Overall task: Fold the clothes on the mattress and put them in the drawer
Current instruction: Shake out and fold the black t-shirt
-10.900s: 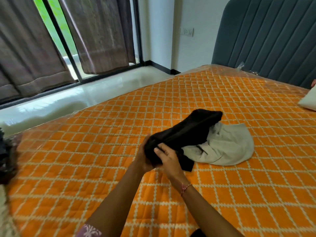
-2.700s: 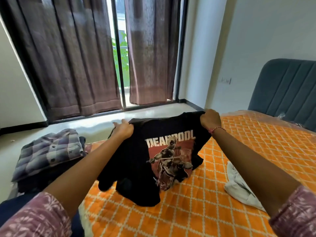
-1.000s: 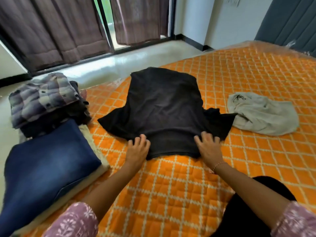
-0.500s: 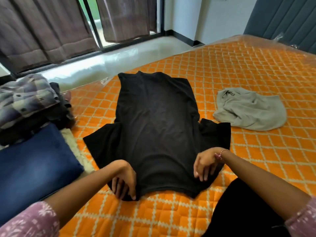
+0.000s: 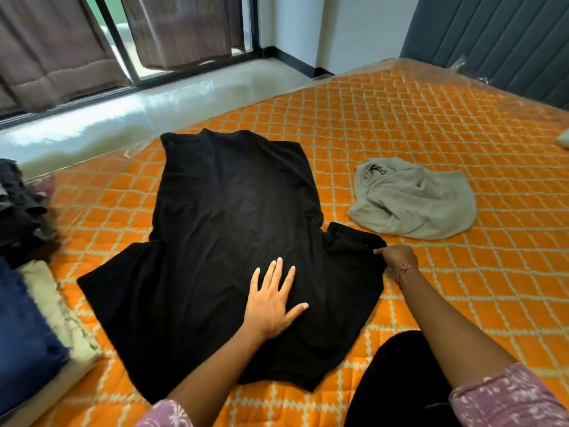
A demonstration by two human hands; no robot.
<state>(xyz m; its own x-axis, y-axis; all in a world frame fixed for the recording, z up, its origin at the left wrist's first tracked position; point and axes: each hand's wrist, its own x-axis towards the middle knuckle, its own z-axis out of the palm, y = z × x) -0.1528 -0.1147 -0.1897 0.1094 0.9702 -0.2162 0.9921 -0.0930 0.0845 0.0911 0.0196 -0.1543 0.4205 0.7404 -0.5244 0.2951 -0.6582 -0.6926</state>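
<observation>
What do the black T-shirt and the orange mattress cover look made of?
Black T-shirt: soft matte knit, probably cotton; it lies limp with gentle creases. Orange quilted mattress cover: stitched diamond fabric under clear glossy plastic film, seen by glare and wrinkles at the edges.

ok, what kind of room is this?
Most likely a bedroom. An orange quilted mattress meets a padded grey headboard, brown curtains hang over floor-length glass doors, and a black T-shirt lies spread out for folding beside stacked clothes.
</observation>
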